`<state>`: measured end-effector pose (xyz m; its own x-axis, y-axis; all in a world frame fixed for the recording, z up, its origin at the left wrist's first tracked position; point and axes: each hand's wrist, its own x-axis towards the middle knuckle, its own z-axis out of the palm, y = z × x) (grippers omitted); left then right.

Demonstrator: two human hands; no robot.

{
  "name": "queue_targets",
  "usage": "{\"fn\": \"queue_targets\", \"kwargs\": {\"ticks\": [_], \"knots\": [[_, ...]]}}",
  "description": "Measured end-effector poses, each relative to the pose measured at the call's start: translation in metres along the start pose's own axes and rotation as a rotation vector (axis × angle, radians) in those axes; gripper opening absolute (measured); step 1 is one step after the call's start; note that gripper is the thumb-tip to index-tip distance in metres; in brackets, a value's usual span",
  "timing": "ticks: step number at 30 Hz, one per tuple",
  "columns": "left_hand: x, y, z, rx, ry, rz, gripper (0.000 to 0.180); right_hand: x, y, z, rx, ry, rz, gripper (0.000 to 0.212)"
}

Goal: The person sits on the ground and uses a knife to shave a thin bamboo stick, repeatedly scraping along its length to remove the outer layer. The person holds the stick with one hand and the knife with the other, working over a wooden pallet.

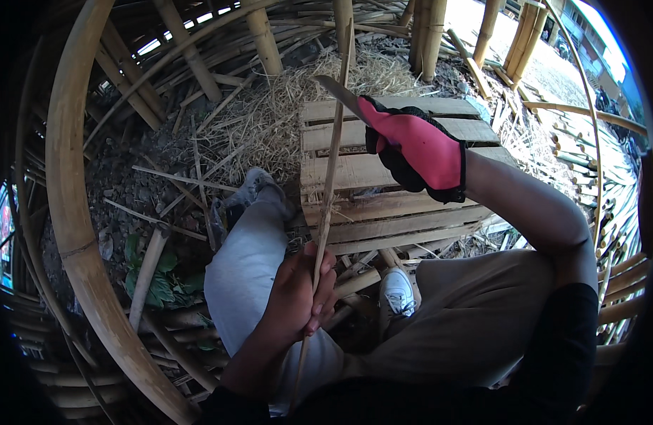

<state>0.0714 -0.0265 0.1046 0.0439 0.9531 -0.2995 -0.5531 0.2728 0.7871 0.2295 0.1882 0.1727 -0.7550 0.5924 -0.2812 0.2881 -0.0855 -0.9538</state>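
My left hand, bare, is closed around the lower part of a long thin bamboo strip. The strip runs up and away from my lap, slightly tilted, past the crate. My right hand wears a pink and black glove and is closed on a knife. Its handle is hidden in the glove. The blade points to the far left and crosses the upper part of the strip; whether it touches the strip I cannot tell. Below the right hand stands a slatted wooden crate.
A thick bamboo pole curves up along the left. Pale shavings heap behind the crate. Upright bamboo posts stand at the back. Cut bamboo pieces lie at the right. My shoe rests in front of the crate.
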Motion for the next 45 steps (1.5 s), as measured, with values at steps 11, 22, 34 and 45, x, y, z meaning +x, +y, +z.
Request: {"fn": "queue_targets", "kwargs": {"ticks": [11,22,34,45], "knots": [[0.001,-0.003,0.007,0.046,0.031,-0.016,0.045,-0.025,-0.006,0.017,-0.412,-0.236,0.028,0.04],[0.002,-0.007,0.012,0.15,0.129,0.04,0.044,-0.015,0.02,0.007,-0.695,0.004,-0.352,0.03],[0.006,-0.012,0.009,0.261,0.132,0.079,0.043,-0.03,0.04,0.061,-1.998,0.64,-0.863,0.033],[0.005,-0.025,0.014,0.483,0.185,0.065,0.042,-0.018,0.019,0.027,-1.232,-0.065,-0.404,0.033]]}}
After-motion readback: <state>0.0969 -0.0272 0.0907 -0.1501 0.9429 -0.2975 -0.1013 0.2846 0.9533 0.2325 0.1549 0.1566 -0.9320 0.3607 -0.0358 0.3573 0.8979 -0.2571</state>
